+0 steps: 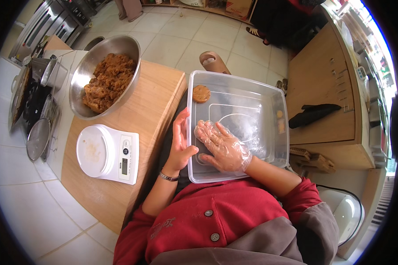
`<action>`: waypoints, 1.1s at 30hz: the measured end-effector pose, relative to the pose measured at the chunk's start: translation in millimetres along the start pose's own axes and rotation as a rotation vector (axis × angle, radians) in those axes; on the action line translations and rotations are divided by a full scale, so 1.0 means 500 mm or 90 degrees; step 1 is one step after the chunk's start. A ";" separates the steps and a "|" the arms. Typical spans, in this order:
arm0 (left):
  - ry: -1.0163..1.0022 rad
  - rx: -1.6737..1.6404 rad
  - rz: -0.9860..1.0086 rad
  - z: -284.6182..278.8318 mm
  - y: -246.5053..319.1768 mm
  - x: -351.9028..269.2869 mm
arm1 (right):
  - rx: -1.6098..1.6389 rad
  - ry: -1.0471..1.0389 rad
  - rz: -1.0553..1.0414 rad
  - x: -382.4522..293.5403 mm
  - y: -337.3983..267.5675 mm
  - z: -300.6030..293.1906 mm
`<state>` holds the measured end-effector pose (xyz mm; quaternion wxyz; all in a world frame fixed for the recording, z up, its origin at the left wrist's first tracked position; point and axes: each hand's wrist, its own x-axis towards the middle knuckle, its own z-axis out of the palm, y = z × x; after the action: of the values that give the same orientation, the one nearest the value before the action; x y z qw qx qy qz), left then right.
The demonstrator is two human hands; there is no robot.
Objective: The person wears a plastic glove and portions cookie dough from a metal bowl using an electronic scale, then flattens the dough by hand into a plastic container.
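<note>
A clear plastic container (238, 82) rests across my lap. My left hand (180, 142) holds its left side, with the thumb over the rim and the fingers along the outer wall. Inside the container, my right hand (220, 145) wears a thin clear plastic glove. It lies palm down with the fingers stretched out and the thumb apart; whatever is beneath the palm is hidden. Near the container's far left corner sits a flat round brown patty of dough (201, 94). To the left, a steel bowl (81, 76) tilts towards me and holds a brown, lumpy dough-like mass (111, 82).
A white kitchen scale (131, 159) stands on the wooden board (156, 89) at my left. Strainers (38, 139) and pans lean by the tiled wall. On the right, a dark cloth (313, 114) hangs from a wooden cabinet (321, 82). Another person's foot (255, 32) shows beyond.
</note>
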<state>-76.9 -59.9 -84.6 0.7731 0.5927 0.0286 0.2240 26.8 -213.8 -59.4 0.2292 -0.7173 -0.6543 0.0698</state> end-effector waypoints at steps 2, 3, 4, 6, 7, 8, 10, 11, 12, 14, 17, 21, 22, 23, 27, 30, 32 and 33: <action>-0.003 0.005 -0.007 0.000 -0.002 0.001 | 0.013 -0.028 0.030 0.002 0.002 0.011; -0.002 0.007 -0.011 0.000 -0.005 0.002 | 0.012 -0.030 0.028 0.005 0.004 0.009; -0.002 0.008 -0.007 -0.005 -0.011 0.003 | -0.008 -0.054 0.025 0.009 0.005 0.005; 0.001 0.004 -0.003 -0.008 -0.010 0.003 | -0.030 -0.080 0.021 0.013 0.001 -0.005; 0.003 0.001 0.001 -0.008 -0.009 0.003 | -0.034 -0.084 0.021 0.017 -0.004 -0.013; 0.004 0.001 0.003 -0.007 -0.010 0.002 | -0.038 -0.088 0.022 0.019 -0.006 -0.017; 0.004 -0.004 -0.004 -0.001 -0.007 0.003 | -0.027 -0.077 0.021 0.008 0.003 0.005; 0.001 -0.003 -0.002 0.000 -0.006 0.005 | -0.014 -0.069 0.020 0.004 0.007 0.012; 0.001 0.003 -0.004 -0.003 -0.007 0.004 | -0.012 -0.068 0.019 0.008 0.003 0.007; 0.000 0.012 -0.007 -0.005 -0.006 0.001 | -0.008 -0.083 0.040 0.018 -0.006 -0.008; 0.004 -0.006 0.005 0.001 -0.005 0.005 | -0.001 -0.061 0.061 0.009 -0.002 0.005; 0.002 0.013 -0.003 0.001 -0.001 0.004 | -0.027 0.017 -0.003 0.017 0.016 -0.022; 0.001 0.011 0.001 0.003 0.002 0.005 | 0.118 0.121 0.095 0.022 0.031 -0.025; -0.001 0.013 0.001 0.003 0.003 0.006 | 0.263 0.225 0.192 0.029 0.045 -0.025; 0.000 0.001 -0.008 0.002 0.003 0.006 | 0.178 0.125 0.229 0.060 0.100 -0.019; -0.003 0.003 -0.011 0.001 0.001 0.004 | 0.124 0.031 0.113 0.067 0.092 -0.018; -0.005 0.005 -0.015 0.001 0.002 0.005 | 0.136 0.031 0.132 0.078 0.099 -0.027; 0.002 0.002 -0.017 0.002 0.001 0.005 | 0.148 0.028 0.153 0.080 0.102 -0.029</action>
<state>-74.5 -59.6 -83.4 0.7750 0.5932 0.0377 0.2146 84.2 -180.5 -59.9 0.3150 -0.7603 -0.5463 0.1560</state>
